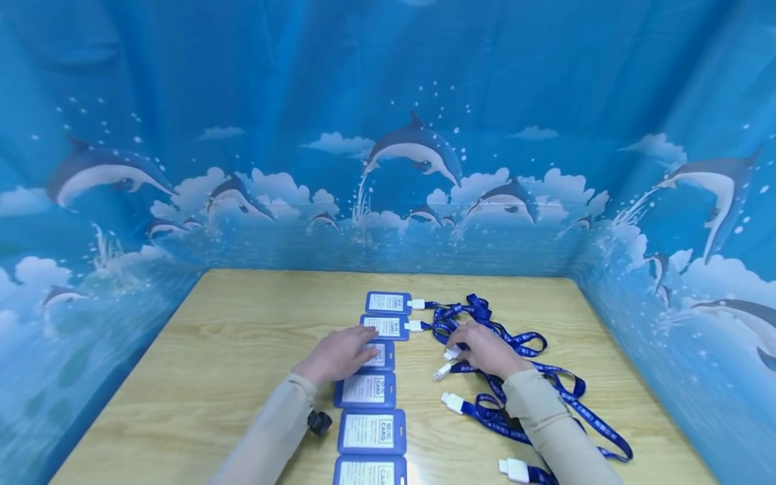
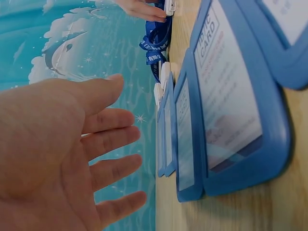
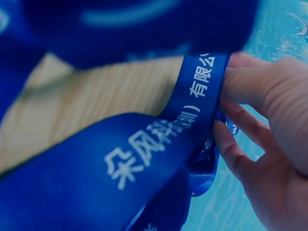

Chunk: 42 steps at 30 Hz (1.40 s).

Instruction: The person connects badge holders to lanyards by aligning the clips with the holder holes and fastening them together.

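Note:
My left hand (image 1: 339,353) hovers over the third badge holder from the far end, its fingers spread and the palm empty in the left wrist view. That blue badge holder (image 1: 382,356) is partly covered by the fingers and has no lanyard clipped to it. To the right, my right hand (image 1: 488,350) pinches a blue lanyard (image 3: 195,96) close to its white clip (image 1: 451,352). Blue strap in front hides the fingertips in the right wrist view. The two farthest holders (image 1: 388,302) have white clips (image 1: 417,304) at their right ends.
More blue badge holders (image 1: 372,432) continue the column toward the near edge. Loose lanyards (image 1: 597,421) lie tangled on the right, with white clips (image 1: 452,403) pointing left. A dolphin-print curtain (image 1: 291,222) surrounds the back and sides of the wooden table (image 1: 242,323).

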{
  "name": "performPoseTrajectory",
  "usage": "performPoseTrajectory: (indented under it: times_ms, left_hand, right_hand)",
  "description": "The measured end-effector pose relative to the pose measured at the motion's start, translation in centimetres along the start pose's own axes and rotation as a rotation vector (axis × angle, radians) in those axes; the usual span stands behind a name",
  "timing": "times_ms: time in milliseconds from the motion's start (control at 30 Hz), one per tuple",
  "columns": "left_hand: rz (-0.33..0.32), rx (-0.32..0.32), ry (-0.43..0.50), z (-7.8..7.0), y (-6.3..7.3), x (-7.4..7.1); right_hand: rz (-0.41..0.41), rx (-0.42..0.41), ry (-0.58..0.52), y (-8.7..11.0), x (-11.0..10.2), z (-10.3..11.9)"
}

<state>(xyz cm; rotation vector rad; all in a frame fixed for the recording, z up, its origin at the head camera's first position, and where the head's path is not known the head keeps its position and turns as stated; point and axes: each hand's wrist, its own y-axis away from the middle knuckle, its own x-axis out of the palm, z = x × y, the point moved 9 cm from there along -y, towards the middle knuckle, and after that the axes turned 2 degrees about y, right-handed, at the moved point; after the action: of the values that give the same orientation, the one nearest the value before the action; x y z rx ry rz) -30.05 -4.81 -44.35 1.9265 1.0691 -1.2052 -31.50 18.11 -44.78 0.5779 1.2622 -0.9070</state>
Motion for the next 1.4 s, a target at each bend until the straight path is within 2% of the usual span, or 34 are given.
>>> performPoseTrajectory:
  times_ms: [233, 400, 633, 867, 1100, 1400]
  left_hand:
    - [0.011, -0.039, 0.013, 0.3, 0.0, 0.3]
    - [0.020, -0.053, -0.010, 0.4, -0.2, 0.6]
    - [0.020, -0.049, -0.016, 0.3, 0.1, 0.5]
    - [0.024, -0.033, 0.004, 0.0, 0.7, 0.7]
    - [0.043, -0.024, 0.000, 0.2, 1.1, 1.3]
    - [0.109, 0.006, -0.031, -0.1, 1.4, 2.0]
  right_hand:
    - [0.005, 0.021, -0.003, -0.1, 0.2, -0.5]
    - [0.014, 0.070, -0.002, 0.1, 0.6, -0.9]
    - [-0.036, 0.110, -0.024, 0.3, -0.2, -0.3]
    - [-0.070, 0.091, -0.031, 0.1, -0.8, 0.7]
    - [-0.058, 0.088, -0.045, 0.0, -0.6, 1.4]
    - [-0.055, 0.065, -0.035, -0.3, -0.3, 2.1]
